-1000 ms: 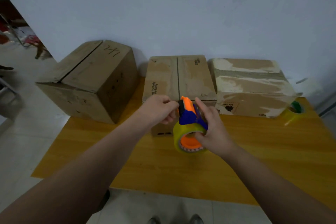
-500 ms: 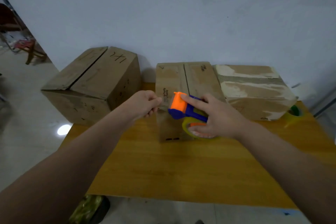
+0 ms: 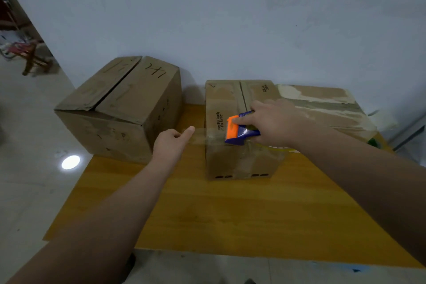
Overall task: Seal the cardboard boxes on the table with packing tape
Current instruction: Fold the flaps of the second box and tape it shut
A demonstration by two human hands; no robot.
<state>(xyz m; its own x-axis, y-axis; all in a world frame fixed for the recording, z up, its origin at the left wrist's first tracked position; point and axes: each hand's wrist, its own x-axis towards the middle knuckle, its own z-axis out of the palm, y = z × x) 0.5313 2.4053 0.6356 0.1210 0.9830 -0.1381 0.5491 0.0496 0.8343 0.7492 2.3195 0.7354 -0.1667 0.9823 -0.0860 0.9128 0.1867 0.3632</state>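
Three cardboard boxes stand on the wooden table (image 3: 207, 219). The middle box (image 3: 239, 159) has a seam down its closed top flaps. My right hand (image 3: 276, 122) grips the orange and blue tape dispenser (image 3: 239, 132) at the front top edge of the middle box. A clear strip of tape (image 3: 199, 136) stretches leftward from the dispenser. My left hand (image 3: 171, 143) pinches the free end of that strip, just left of the box. The left box (image 3: 122, 108) has its top flaps slightly apart. The right box (image 3: 327, 108) carries torn old tape.
A green tape roll (image 3: 373, 142) lies at the table's right edge behind my right arm. A white wall stands close behind the boxes. A wooden stool (image 3: 30, 55) is on the tiled floor far left. The table's front half is bare wood.
Both hands rose from in front of the middle box to its top front edge. The dispenser moved right while my left hand drew the tape strip out to the left.
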